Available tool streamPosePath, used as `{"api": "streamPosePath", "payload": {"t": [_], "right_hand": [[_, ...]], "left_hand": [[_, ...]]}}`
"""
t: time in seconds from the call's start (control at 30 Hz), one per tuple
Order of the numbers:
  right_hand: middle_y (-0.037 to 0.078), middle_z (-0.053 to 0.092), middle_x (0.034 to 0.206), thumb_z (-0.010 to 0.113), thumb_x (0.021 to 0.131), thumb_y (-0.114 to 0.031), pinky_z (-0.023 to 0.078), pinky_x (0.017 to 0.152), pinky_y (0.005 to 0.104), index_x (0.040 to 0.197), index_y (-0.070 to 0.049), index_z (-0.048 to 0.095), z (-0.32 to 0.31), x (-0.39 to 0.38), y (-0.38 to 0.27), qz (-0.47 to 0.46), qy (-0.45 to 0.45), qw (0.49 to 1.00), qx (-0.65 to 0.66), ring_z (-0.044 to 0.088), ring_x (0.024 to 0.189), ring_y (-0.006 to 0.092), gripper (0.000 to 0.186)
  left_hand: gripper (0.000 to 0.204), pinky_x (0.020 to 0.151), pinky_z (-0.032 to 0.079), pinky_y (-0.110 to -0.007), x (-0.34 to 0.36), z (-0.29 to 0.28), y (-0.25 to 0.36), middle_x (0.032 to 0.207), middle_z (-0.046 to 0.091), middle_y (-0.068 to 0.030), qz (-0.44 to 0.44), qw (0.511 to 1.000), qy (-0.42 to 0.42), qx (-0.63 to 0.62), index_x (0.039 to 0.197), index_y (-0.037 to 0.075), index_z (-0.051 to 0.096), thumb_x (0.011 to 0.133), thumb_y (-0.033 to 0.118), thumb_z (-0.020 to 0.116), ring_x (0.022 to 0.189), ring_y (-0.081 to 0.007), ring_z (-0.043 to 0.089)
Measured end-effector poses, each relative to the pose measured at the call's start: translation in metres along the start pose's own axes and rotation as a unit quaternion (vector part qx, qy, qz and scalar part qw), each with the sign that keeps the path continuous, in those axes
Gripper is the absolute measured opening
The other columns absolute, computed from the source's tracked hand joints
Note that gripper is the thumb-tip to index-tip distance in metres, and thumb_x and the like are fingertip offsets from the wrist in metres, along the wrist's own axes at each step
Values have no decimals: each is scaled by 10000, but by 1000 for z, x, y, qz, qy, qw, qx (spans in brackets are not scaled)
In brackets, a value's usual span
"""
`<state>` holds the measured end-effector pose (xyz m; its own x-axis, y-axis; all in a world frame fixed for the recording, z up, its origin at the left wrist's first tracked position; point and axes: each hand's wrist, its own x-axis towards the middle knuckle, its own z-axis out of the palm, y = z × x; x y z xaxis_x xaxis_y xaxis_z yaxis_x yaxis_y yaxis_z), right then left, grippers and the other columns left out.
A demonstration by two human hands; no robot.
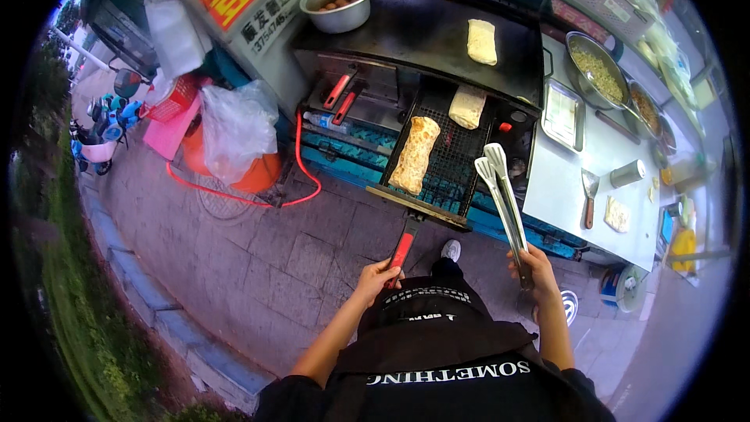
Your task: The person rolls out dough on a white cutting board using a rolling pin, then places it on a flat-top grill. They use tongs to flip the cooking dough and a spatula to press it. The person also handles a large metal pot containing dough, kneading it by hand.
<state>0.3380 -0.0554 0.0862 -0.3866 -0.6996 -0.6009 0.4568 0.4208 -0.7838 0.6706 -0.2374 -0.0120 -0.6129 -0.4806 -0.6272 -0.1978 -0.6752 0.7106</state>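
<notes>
My left hand (378, 278) is closed round the red handle (402, 248) of a wire grill rack (451, 156), which is pulled out from under the griddle. In my closed right hand (540, 272) are long metal tongs (508, 202), gripped by their dark end. The tips point up and away, just right of the rack, with nothing visible between them. A browned flatbread (416, 155) lies lengthwise on the rack's left side. Farther back, a paler flatbread (467, 106) rests partly under the griddle's edge. One more pale piece of dough (482, 42) sits on the black griddle (422, 35).
A pot of round brown items (336, 6) stands at the griddle's back left. To the right, a metal counter (558, 184) bears a tray (563, 115), a bowl of chopped filling (595, 70), a scraper (589, 197) and a metal cup (627, 173). A red hose (301, 160) curves down at left.
</notes>
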Motion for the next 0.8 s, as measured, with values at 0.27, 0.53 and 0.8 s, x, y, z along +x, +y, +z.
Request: {"api": "streamPosePath", "payload": {"t": [0.27,0.53,0.8], "right_hand": [[65,628,944,527,954,-204,440,452,215,1267,-39,516,26,17,21,29,3,999,-13,554,606,98,354],[55,630,913,516,969,-223,471,458,233,1213,-38,530,35,72,22,36,8,999,-4,557,613,100,307],[47,619,900,492,982,-209,467,462,260,1158,-64,524,82,134,24,25,-1,997,67,556,617,121,231]], "left_hand": [[394,650,503,-252,-15,-5,-13,863,670,-75,10,1000,8,-11,1257,1,568,921,199,625,682,-127,631],[347,656,502,-250,-28,-16,-21,872,668,-62,8,1000,-12,14,1211,14,594,920,199,633,692,-113,630],[256,641,510,-250,-37,-13,-34,875,669,-61,2,1000,-5,-18,1113,10,626,920,179,635,694,-122,638]]}}
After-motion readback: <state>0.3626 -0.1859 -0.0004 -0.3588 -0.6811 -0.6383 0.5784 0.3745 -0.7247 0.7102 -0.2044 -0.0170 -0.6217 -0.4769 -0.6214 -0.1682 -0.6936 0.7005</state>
